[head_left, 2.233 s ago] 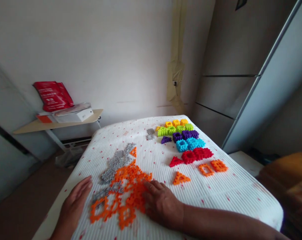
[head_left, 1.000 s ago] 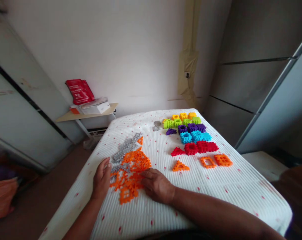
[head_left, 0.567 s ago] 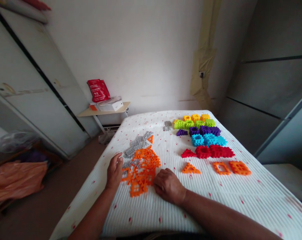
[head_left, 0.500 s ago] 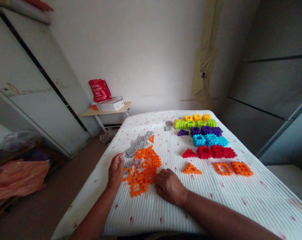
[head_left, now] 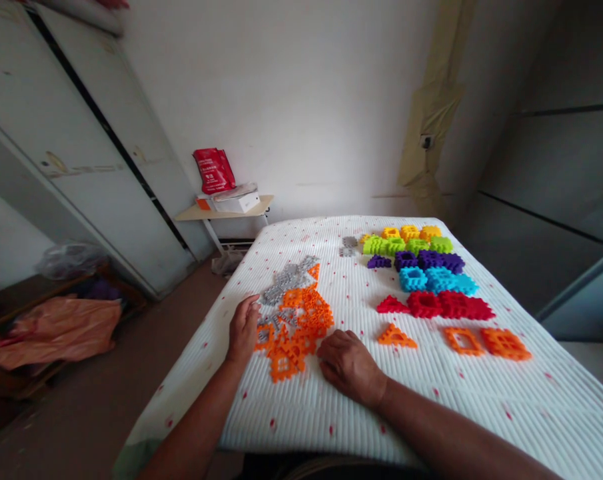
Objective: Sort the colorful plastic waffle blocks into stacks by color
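A heap of flat, toothed orange and grey plastic pieces [head_left: 308, 320] lies on white, red-flecked ribbed cloth [head_left: 301, 423]. Left of the heap, the left hand [head_left: 243, 331] extends its fingers; right of it, the right hand [head_left: 350, 365] curls its fingers, contents indeterminable.

The jumbled pieces [head_left: 311, 315] lie left of the stacked rows [head_left: 438, 280].

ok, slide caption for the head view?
Left hand and right hand flank jumbled orange and gray pieces, with color-sorted rows at right.
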A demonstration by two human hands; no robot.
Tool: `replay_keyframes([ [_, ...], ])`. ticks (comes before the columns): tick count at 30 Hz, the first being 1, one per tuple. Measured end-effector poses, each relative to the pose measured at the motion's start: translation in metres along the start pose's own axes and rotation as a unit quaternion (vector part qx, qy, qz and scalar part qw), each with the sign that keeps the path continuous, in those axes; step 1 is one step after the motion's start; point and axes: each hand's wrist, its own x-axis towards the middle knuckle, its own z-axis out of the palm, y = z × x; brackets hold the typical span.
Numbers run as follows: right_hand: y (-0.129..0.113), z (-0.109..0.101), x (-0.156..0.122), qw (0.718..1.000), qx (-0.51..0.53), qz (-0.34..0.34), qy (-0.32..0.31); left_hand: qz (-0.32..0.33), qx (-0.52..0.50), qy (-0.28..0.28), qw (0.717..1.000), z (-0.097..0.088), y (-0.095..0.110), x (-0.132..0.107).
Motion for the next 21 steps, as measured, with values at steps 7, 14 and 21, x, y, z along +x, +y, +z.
replay_keyframes([
  [7,0.0011,-0.0010,0.0001,0.999,-0.003,0.046,0.027,0.011,-0.002,-0.001,1.000,0.0004,-0.0057,0.0020],
  [14,0.0012,0.0008,0.0020,0.998,-0.005,0.065,0.013,0.025,0.010,-0.007,1.000,-0.0002,-0.0087,0.0030],
  [21,0.0029,0.0022,0.0017,0.995,-0.032,0.088,0.025,0.074,0.043,0.001,0.996,-0.0023,-0.0068,0.0016],
])
